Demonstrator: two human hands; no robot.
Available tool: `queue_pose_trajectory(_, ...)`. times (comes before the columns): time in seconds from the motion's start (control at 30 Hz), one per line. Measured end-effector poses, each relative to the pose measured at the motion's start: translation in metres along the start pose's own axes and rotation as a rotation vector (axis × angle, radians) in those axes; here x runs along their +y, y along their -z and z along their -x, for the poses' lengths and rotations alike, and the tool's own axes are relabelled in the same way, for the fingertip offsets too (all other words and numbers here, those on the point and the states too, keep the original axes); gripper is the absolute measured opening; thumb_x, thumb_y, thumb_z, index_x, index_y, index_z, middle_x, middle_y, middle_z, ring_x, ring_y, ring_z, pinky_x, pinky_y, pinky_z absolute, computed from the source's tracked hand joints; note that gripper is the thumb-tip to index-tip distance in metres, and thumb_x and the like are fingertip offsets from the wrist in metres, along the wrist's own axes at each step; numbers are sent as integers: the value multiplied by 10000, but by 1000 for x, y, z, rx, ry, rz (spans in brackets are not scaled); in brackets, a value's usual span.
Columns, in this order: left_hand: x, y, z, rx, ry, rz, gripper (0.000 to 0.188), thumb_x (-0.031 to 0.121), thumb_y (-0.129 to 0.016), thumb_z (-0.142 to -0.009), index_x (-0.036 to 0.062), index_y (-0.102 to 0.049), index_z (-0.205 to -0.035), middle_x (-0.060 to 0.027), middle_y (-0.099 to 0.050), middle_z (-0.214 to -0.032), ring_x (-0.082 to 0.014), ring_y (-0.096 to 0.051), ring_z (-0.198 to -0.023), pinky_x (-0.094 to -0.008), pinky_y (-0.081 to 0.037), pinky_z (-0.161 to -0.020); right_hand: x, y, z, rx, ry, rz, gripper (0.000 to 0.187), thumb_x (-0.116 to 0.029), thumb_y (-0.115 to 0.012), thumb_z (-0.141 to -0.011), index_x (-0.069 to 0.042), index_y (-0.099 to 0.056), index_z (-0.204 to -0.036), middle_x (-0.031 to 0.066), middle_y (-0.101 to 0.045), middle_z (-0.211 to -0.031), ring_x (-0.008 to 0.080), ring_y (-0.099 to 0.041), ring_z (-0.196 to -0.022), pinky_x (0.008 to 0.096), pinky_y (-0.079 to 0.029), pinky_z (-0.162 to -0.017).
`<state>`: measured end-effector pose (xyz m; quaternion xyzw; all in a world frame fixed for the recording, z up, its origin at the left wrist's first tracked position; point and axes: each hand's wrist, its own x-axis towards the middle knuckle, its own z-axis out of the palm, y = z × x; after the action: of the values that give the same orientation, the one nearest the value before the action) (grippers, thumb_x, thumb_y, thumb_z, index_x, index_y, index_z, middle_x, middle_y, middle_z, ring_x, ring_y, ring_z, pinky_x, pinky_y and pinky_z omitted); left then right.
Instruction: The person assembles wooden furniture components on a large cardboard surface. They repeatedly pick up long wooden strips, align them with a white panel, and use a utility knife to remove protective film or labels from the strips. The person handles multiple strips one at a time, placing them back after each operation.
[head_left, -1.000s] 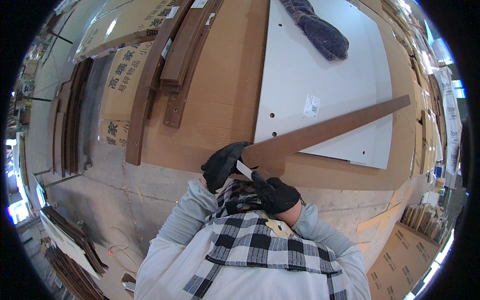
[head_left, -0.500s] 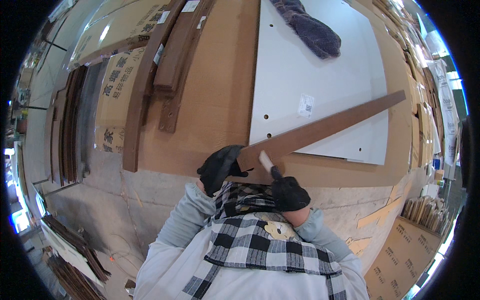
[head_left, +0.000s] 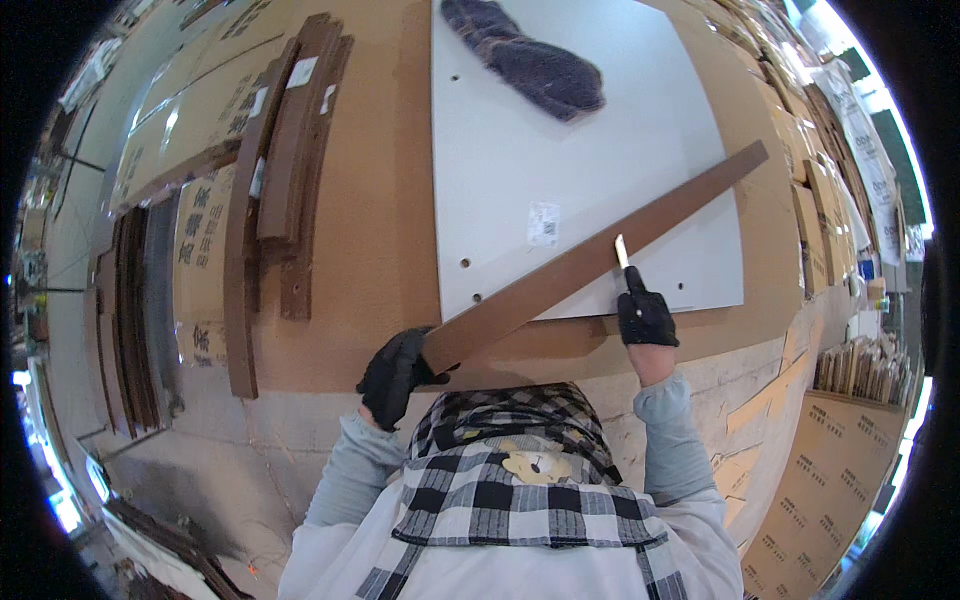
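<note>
Brown board (head_left: 560,275), tip past white panel (head_left: 660,120), near end clamped in my left hand (head_left: 395,380); pale strip (head_left: 622,252), clamped in my right hand (head_left: 647,315); wide cardboard (head_left: 385,200) along panel's edges.

The left hand (head_left: 395,380) and the right hand (head_left: 647,315) wear plain black fabric gloves. The long, narrow wooden board (head_left: 530,296) is medium brown; the slim, blade-like tool (head_left: 621,248) over it is off-white. The broad flat panel (head_left: 590,170) is pale grey-white with dark round holes, and its small rectangular paper label (head_left: 544,225) is white with black print. The fuzzy cloth (head_left: 550,75) at the far side is dark greyish purple. The large cardboard sheet (head_left: 380,200) is tan. On the left, the stacked long wooden strips (head_left: 284,190) are darker, reddish brown. The near fabric apron (head_left: 560,510) is black-and-white checked, the sleeve covers (head_left: 675,430) pale blue-grey.
</note>
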<state>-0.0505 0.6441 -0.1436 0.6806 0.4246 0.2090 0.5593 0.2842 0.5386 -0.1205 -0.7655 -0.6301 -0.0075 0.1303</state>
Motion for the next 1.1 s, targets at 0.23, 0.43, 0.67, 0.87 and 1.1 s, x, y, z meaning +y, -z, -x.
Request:
queue_pose_trajectory(0.23,-3,-19,0,95,330,565,390,220,-438,-967,-8,-442,-1283,-160,-598,-1100,-220,-624,-928,-325,-544,-782,-12,0,9,73,224,-104,173,-43,-533,-771,-59,-586,-935,142,-588,-864,289,-542,-742,405,-472,-609)
queue_pose_trajectory(0.43,-48,-15,8,101,258,287,408,255,-440,-969,14,-453,-1297,-138,-602,-1112,-213,-627,-930,-311,-542,-792,113,6,-40,133,-165,-2,268,-147,-532,-865,-45,-590,-1106,129,-595,-802,296,-539,-685,416,-453,-594)
queue_pose_trajectory(0.67,11,-33,9,324,291,325,427,351,-334,-975,15,-511,-1172,-127,-593,-1078,-239,-592,-901,-353,-539,-714,217,-23,-55,113,34,0,180,-147,-547,-844,-75,-634,-984,135,-586,-764,312,-576,-682,425,-474,-603)
queue_pose_trajectory(0.87,-66,2,31,754,570,230,509,473,-339,-915,71,-536,-1158,-109,-609,-1006,-220,-584,-795,-313,-463,-588,213,4,-62,127,44,-13,180,-98,-501,-842,-48,-629,-958,136,-602,-806,291,-564,-748,398,-475,-660)
queue_pose_trajectory(1.1,-28,-13,15,960,504,328,431,430,-428,-895,98,-582,-1122,-63,-636,-891,-209,-557,-630,-317,-438,-556,331,39,-119,45,-514,-59,416,-304,-414,-912,-213,-483,-1312,219,-611,-929,383,-590,-856,485,-468,-756)
